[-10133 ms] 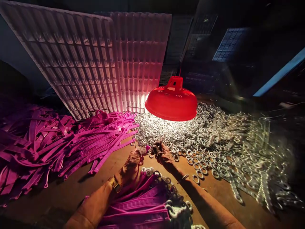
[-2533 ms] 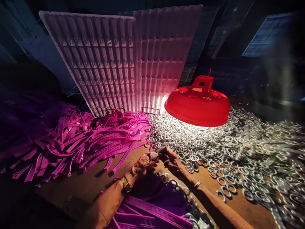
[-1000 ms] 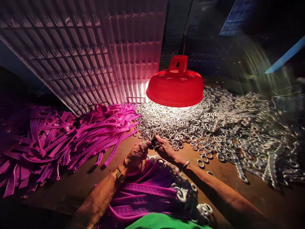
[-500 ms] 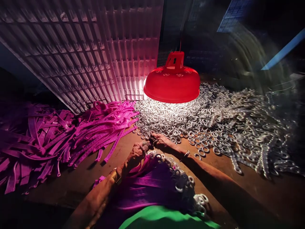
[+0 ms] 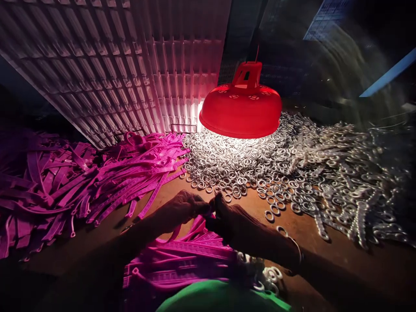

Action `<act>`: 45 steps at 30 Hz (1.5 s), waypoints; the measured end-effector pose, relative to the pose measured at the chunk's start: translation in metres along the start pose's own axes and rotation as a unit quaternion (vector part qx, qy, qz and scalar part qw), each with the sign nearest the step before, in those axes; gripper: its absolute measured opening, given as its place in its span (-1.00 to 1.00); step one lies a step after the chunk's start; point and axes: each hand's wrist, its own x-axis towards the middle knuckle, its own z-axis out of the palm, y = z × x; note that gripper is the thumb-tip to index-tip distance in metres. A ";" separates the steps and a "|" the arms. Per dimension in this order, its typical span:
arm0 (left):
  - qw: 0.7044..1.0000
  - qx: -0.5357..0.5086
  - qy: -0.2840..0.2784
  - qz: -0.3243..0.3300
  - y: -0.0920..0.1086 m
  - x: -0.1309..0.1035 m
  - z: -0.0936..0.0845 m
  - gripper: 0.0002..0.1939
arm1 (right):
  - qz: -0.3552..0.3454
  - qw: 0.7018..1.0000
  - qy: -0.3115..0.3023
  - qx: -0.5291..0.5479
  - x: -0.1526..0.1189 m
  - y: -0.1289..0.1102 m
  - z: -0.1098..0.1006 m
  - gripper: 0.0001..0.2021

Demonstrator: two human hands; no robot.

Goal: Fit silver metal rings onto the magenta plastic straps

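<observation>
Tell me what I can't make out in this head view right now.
- What the left hand and right hand pinch between them: in shadow, hidden by the fingers.
- Both forearms: nearly black, away from the red lamp.
- Far right of the ring pile: smeared by blur.
- Purple straps on the lap: cut off by green cloth.

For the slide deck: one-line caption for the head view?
Under a red lamp, both hands pinch a pink strap end beside heaped metal rings.
</observation>
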 end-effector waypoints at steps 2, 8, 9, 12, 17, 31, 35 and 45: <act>0.999 0.008 -0.042 0.009 -0.005 -0.010 0.008 -0.70 | -0.008 0.999 0.022 -0.041 -0.022 -0.006 0.009 -0.68; 0.992 -0.001 -0.119 0.037 -0.034 -0.034 0.031 -0.63 | 0.050 0.995 0.081 -0.008 -0.057 -0.008 0.034 -0.74; 0.992 -0.016 -0.115 0.041 -0.037 -0.038 0.034 -0.63 | 0.054 0.995 0.083 -0.002 -0.061 -0.008 0.036 -0.71; 0.989 -0.098 -0.098 0.045 -0.043 -0.048 0.044 -0.64 | 0.057 0.995 0.085 0.010 -0.071 -0.004 0.042 -0.62; 0.982 -0.165 -0.080 0.055 -0.047 -0.050 0.057 -0.66 | 0.050 0.997 0.046 0.033 -0.077 -0.007 0.043 -0.60; 0.990 -0.129 -0.038 0.029 -0.036 -0.044 0.058 -0.46 | -0.008 0.977 -0.089 -0.193 -0.047 -0.036 -0.005 -0.77; 0.995 -0.089 0.047 0.024 -0.048 -0.040 0.062 -0.57 | -0.033 0.969 -0.067 -0.237 -0.060 -0.027 -0.011 -0.82; 0.978 0.034 0.207 0.006 -0.092 -0.032 0.083 -0.59 | 0.064 0.974 0.171 -0.137 -0.087 0.051 -0.040 -0.71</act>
